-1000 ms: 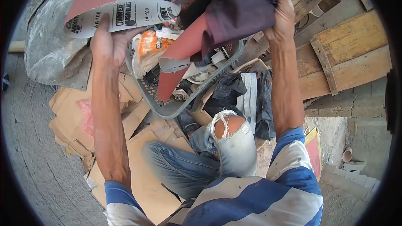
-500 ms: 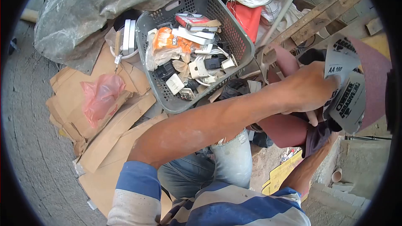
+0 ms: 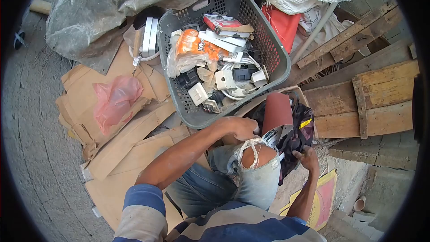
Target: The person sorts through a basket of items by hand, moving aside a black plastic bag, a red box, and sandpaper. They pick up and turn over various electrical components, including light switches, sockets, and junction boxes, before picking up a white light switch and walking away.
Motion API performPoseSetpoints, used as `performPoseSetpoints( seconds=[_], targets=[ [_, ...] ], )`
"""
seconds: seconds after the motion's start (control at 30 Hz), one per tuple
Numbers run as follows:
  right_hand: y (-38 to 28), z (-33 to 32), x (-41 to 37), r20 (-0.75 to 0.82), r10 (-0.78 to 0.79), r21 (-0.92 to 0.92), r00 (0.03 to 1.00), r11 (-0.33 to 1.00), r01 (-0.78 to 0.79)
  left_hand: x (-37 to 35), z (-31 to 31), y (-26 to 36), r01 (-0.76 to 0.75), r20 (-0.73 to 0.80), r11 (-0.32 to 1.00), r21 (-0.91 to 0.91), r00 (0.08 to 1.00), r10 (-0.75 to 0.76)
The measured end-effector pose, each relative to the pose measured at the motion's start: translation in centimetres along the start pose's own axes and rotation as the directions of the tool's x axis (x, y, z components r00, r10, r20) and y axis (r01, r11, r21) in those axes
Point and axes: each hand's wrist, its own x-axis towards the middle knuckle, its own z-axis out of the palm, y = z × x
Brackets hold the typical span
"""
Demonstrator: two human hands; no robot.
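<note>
A curled sheet of reddish-brown sandpaper (image 3: 277, 110) stands partly inside a dark plastic bag (image 3: 298, 132), its printed grey back showing below. The bag sits at an opened cardboard box (image 3: 293, 92) beside my bent knee. My left hand (image 3: 244, 128) is closed at the left of the sandpaper, above the knee; its fingertips are hidden, so what it grips cannot be made out. On the other side, my right hand (image 3: 308, 157) pinches the bag's near right edge.
Ahead stands a grey plastic basket (image 3: 277, 78) full of electrical fittings, cables and packets. Flattened cardboard (image 3: 121, 163) and a pink plastic bag (image 3: 117, 101) lie at left. Wooden planks (image 3: 340, 103) extend to the right. A grey tarp (image 3: 134, 9) covers something at the back.
The sandpaper has gone from the raised hands at right down into the dark bag. My left hand has drawn back left, and my right hand now shows at the bag's edge.
</note>
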Motion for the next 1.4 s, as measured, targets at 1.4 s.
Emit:
performPoseSetpoints(
  seconds=[1.4],
  targets=[
    [-10.5,8.9,11.6,-0.513,-0.191,0.177,0.837,0.931,0.32,3.3,-16.5,-19.5,0.464,-0.888,0.759,0.457,0.287,0.358]
  ],
)
